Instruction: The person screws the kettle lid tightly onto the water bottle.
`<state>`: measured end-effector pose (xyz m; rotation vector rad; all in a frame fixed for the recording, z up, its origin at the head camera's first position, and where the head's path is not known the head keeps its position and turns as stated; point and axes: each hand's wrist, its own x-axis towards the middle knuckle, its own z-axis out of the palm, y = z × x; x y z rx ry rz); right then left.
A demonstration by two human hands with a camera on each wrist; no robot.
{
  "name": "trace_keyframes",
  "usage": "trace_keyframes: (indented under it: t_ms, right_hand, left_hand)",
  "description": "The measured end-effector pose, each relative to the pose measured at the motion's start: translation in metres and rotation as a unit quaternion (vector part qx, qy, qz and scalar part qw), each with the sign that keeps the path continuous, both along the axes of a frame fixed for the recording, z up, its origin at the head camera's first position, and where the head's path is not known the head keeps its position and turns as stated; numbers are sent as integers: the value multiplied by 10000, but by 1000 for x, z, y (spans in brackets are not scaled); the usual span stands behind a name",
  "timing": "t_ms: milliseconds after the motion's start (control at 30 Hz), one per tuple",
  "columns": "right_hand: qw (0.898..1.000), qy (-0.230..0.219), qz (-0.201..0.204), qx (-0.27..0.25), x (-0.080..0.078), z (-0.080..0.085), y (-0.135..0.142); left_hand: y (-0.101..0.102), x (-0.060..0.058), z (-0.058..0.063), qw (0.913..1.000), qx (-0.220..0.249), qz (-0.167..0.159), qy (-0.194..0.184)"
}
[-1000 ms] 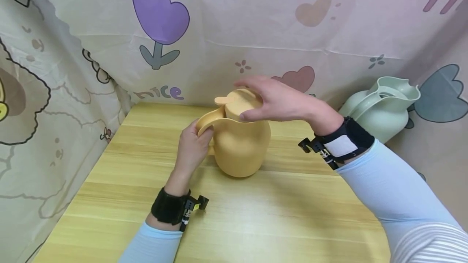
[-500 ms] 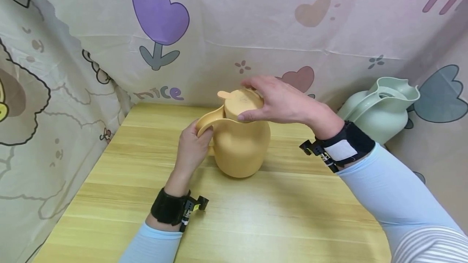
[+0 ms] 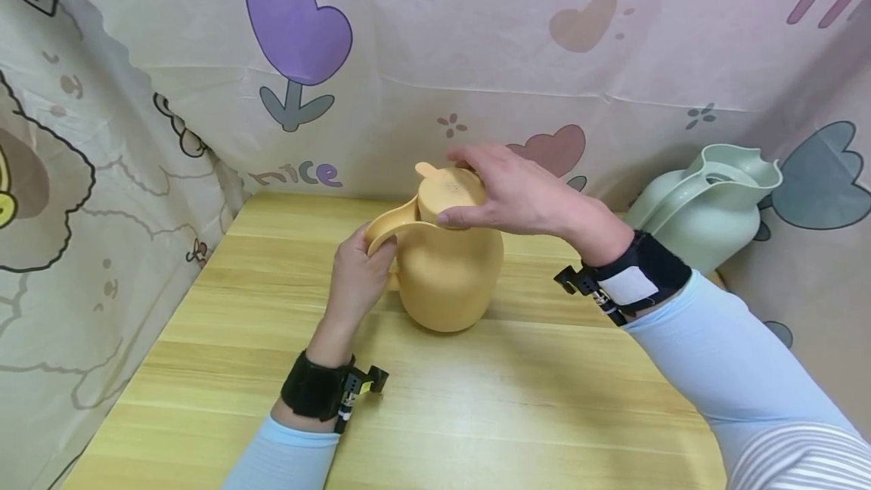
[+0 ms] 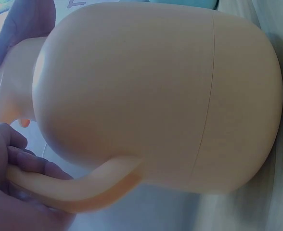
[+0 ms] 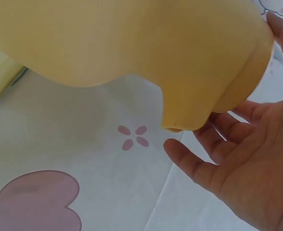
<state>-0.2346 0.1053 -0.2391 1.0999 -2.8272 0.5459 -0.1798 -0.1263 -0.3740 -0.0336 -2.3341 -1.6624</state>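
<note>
A yellow pitcher stands upright on the wooden table, its handle toward the left. My left hand grips that handle, fingers wrapped round it in the left wrist view. On top sits a round yellow lid with a small tab at its back left edge. My right hand holds the lid from the right, thumb on the near side and fingers reaching round the far side. In the right wrist view the pitcher's spout juts out close to the fingers.
A pale green pitcher stands at the table's back right, partly behind my right forearm. A printed cloth hangs along the back and both sides. Bare wooden tabletop lies in front of the yellow pitcher.
The lid's tab has swung from the left toward the back, clockwise from above, with my right hand turning slightly along. My left hand and the yellow pitcher have stayed in place.
</note>
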Motion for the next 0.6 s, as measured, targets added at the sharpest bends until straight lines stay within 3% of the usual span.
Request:
trace_keyframes:
  t_ms: [100,367,600]
  right_hand:
    - [9999,17,-111,43,1,-1,1]
    - [9992,-152,356,-53,5,6,3]
    - [9997,-90,225,-5,5,3,1]
  left_hand:
    - [0,1,0,10000,7,-29,-5]
    - [0,1,0,10000,12,1,60]
    - [-1,-1,-2,10000,39,24,62]
